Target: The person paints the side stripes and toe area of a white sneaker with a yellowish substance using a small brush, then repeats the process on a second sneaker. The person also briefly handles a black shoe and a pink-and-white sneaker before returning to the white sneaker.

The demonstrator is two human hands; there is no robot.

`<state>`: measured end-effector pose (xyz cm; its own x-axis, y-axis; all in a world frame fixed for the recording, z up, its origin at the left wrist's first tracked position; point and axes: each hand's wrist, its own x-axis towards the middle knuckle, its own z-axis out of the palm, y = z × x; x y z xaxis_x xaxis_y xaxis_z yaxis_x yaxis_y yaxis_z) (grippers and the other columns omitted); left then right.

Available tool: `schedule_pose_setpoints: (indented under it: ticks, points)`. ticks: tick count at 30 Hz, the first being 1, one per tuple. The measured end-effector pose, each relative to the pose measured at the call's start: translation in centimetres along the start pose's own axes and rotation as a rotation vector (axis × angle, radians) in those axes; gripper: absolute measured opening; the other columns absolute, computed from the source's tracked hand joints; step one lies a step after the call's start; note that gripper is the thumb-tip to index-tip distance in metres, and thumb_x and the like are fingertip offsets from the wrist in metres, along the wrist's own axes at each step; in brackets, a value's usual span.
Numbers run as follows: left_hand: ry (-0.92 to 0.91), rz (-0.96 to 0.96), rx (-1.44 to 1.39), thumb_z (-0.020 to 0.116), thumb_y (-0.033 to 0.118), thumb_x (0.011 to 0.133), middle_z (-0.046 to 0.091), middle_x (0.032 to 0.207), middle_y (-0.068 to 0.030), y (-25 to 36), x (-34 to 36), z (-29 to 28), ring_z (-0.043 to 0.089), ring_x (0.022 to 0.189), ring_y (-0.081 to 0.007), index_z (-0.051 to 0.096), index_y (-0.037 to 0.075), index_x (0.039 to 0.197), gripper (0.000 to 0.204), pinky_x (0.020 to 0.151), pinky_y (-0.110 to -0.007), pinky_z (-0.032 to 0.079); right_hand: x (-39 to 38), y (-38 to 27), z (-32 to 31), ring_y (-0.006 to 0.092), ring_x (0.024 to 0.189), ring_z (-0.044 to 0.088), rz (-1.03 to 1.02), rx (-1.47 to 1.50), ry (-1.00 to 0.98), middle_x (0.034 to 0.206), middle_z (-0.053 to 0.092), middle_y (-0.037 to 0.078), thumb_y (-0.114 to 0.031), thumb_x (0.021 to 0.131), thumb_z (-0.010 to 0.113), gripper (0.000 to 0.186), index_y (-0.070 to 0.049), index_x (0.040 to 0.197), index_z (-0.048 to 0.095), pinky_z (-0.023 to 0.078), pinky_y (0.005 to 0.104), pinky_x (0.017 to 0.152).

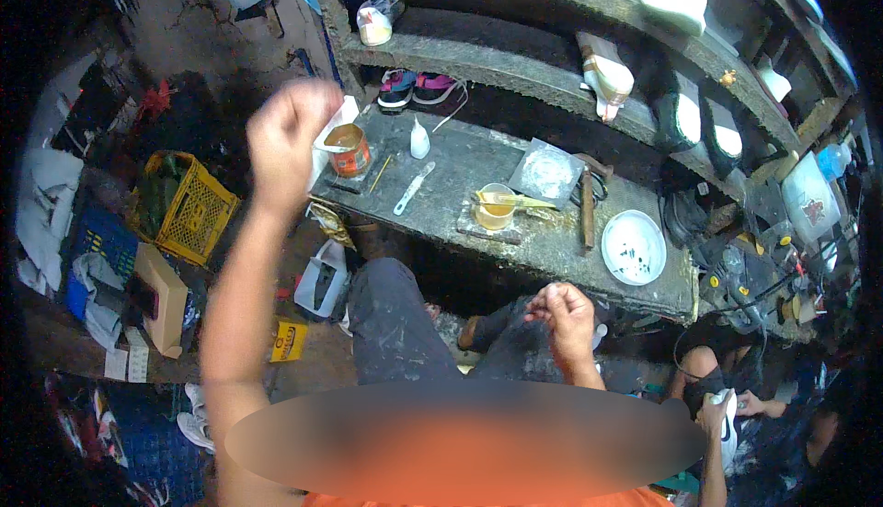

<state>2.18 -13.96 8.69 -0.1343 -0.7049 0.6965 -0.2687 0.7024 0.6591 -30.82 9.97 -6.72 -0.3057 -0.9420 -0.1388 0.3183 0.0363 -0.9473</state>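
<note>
My left hand (287,139) is raised over the left end of the workbench, beside an open orange tin (348,150). Its fingers are curled closed and a little blurred, so whatever they hold does not show. In front of the bench's edge, above my lap, my right hand (563,319) has its fingers drawn together in a pinch. Anything between those fingertips is too small to make out. Nearest to this hand on the bench is a white round dish (635,247) with dark bits in it.
On the bench (441,217) are a small white bottle (419,139), a pale-handled blade (414,188), a cup of yellowish paste (497,216) and a hammer (588,208). Shelves with shoes rise behind. A yellow crate (189,208) lies left. At lower right another person holds a white sneaker (729,429).
</note>
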Motion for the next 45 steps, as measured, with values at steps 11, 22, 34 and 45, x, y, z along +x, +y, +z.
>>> schedule_pose_setpoints:
  ticks: [11,22,34,45]
  points:
    - [-0.248,-0.997,-0.454,0.067,0.009,0.096,0.071,0.097,-0.0071,-7.8,-30.0,8.3,0.068,0.085,-0.0124,0.069,-0.001,0.096,0.010,0.077,-0.028,0.056,20.4,-9.4,16.4,0.0092,0.062,0.057,-0.707,-0.597,-0.306,0.066,0.062,0.002,-0.033,0.095,0.072,0.034,-0.002,0.080,0.067,0.048,0.0279,0.060]
    - [-0.079,-0.724,-0.573,0.062,0.002,0.097,0.059,0.110,-0.0102,-9.5,-30.9,7.5,0.069,0.081,-0.0170,0.064,-0.006,0.106,0.012,0.069,-0.029,0.061,38.2,-9.6,36.0,0.0427,0.130,0.052,-0.635,-1.249,0.144,0.140,0.054,0.022,-0.059,0.079,0.076,0.086,-0.024,0.149,0.040,0.038,0.0597,0.105]
    - [0.089,-0.786,-0.674,0.059,0.009,0.101,0.067,0.106,-0.0147,-9.8,-29.8,4.6,0.071,0.079,-0.0219,0.060,-0.001,0.109,0.013,0.063,-0.036,0.063,22.0,-8.0,25.4,0.0382,0.103,0.062,-1.106,-0.964,0.001,0.109,0.069,0.015,-0.019,0.080,0.074,0.040,-0.013,0.118,0.063,0.045,0.0512,0.089]
    - [0.331,-0.774,-0.848,0.038,0.058,0.105,0.061,0.136,-0.0183,-6.9,-29.8,0.3,0.057,0.126,-0.0284,0.041,0.007,0.148,0.066,0.109,-0.048,0.042,-2.7,0.2,7.8,0.0386,0.110,0.061,-0.609,-0.902,-0.834,0.125,0.064,0.021,-0.005,0.078,0.075,0.036,-0.009,0.111,0.063,0.047,0.0463,0.094]
